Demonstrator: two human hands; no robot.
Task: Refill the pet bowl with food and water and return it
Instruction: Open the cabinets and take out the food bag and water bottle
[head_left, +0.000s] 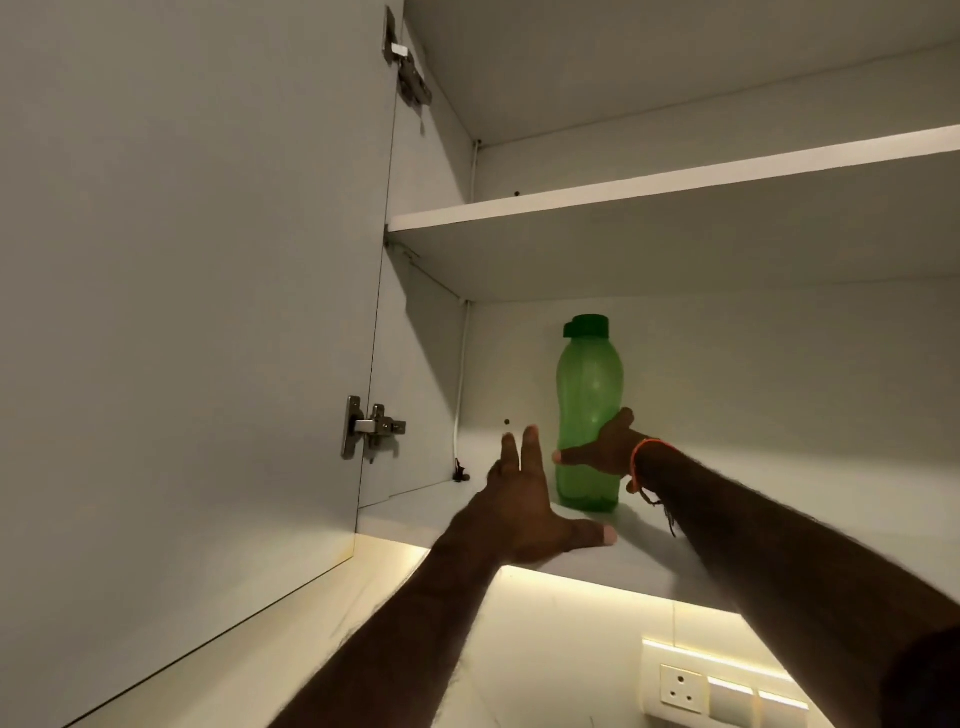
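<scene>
Both arms reach up into an open wall cabinet: the right hand (605, 449) wraps the lower body of the green bottle (589, 415), thumb across its near side and fingers curled behind it, while the left hand (524, 514) hovers just left of the bottle with fingers straight, spread and holding nothing. The bottle stands upright with its cap on, on the bottom shelf (410, 512) near the front edge. The open door (182, 312) hangs at left, an upper shelf (649, 192) spans above, and a wall socket (680, 686) sits below at right.
</scene>
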